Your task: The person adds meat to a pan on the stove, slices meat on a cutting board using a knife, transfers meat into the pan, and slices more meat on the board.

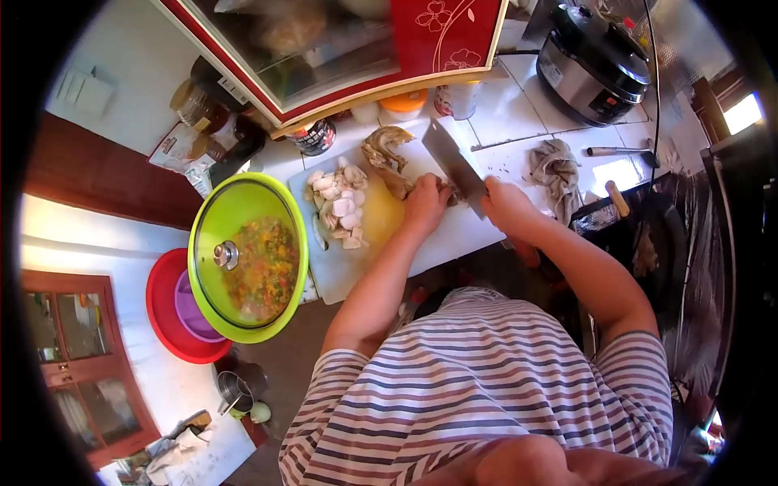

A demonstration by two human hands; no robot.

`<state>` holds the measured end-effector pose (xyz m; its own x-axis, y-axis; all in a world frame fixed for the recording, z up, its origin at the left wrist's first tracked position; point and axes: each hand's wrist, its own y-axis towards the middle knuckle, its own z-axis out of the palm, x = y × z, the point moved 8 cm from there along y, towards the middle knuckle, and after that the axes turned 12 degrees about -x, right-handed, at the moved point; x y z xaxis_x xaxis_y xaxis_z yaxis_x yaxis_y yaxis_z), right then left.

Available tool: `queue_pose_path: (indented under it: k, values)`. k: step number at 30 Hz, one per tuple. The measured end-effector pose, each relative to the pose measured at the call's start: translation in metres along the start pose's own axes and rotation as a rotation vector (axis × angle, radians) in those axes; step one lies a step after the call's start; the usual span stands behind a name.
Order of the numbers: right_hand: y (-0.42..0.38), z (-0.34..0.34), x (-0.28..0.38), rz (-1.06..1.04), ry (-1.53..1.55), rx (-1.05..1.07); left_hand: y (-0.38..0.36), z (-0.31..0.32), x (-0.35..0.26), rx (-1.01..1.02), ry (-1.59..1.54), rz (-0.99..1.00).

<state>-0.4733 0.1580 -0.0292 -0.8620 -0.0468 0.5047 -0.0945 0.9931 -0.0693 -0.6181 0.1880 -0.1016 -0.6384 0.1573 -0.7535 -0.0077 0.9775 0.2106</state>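
Observation:
My right hand point(504, 204) is closed round the handle of a wide cleaver point(454, 166), whose blade stands over the right part of a white cutting board point(344, 279). Just left of the blade, my left hand point(427, 202) presses with bent fingers on a brownish piece of food. More of that brownish food point(387, 158) lies on the board beyond my left hand. Pale sliced pieces point(342, 202) are heaped on the board's left part. What exactly lies under my left fingers is mostly hidden.
A green bowl point(301, 267) with a glass lid and chopped mixed food stands left of the board. Beyond are jars and a red-framed cabinet point(438, 40). A grey cloth point(556, 174) and a pressure cooker point(594, 69) are on the right. A red basin point(166, 304) sits lower left.

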Motion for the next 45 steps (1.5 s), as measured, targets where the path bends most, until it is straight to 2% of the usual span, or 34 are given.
queue_pose_path:
  k: [2,4,9,11,15,17,24,27,28,29,32,34,36,37,39,41,43,45]
  values:
    - [-0.027,-0.008,-0.001,-0.08,-0.107,0.0,0.001,0.0,0.001,-0.017,-0.009,-0.039]
    - [-0.046,-0.012,-0.009,-0.086,-0.086,0.016,0.003,0.0,0.003,0.013,-0.06,-0.081]
    - [-0.051,-0.004,-0.011,-0.046,-0.09,0.091,0.005,0.001,-0.003,0.076,-0.019,-0.028]
    - [-0.046,0.007,-0.011,-0.1,-0.067,0.067,0.007,0.002,-0.004,0.089,-0.01,0.003]
    - [-0.028,0.016,-0.008,0.042,-0.007,0.151,0.007,0.003,-0.005,0.107,0.005,0.031]
    - [-0.022,0.025,-0.01,-0.028,-0.111,0.099,0.007,0.008,-0.004,0.115,0.0,0.04]
    - [0.019,0.038,0.004,0.114,-0.05,0.036,0.007,0.005,0.0,0.082,0.0,0.08]
    - [0.038,0.037,0.02,0.076,-0.038,0.027,0.005,0.013,-0.005,0.09,0.041,0.134]
    - [0.048,0.039,0.022,0.125,-0.024,0.048,0.002,0.012,-0.009,0.118,0.09,0.156]
    - [0.052,0.039,0.023,0.167,-0.007,0.067,-0.004,0.009,-0.015,0.092,0.01,0.114]
    - [0.057,0.043,0.011,0.105,0.033,-0.007,-0.007,0.002,-0.011,0.02,0.092,0.117]
    - [0.054,0.035,-0.002,0.005,-0.007,-0.06,-0.009,-0.001,-0.008,-0.02,0.036,0.084]
    - [0.036,0.027,-0.013,0.16,0.39,0.022,-0.019,-0.008,-0.01,-0.047,0.014,0.117]
    - [0.031,0.021,-0.016,0.155,0.383,0.034,-0.02,-0.01,-0.009,-0.079,0.007,0.127]
    - [0.024,0.007,-0.02,0.224,0.771,0.025,-0.019,-0.007,-0.007,-0.069,0.006,0.105]
    - [0.016,-0.009,-0.018,0.218,0.774,0.038,-0.017,-0.009,-0.006,-0.056,0.01,0.095]
    - [0.012,-0.01,-0.03,0.245,0.817,0.048,-0.022,-0.01,0.0,0.067,0.075,-0.057]
    - [0.002,-0.015,-0.042,0.268,0.805,0.026,-0.024,-0.021,-0.003,0.118,0.06,-0.098]
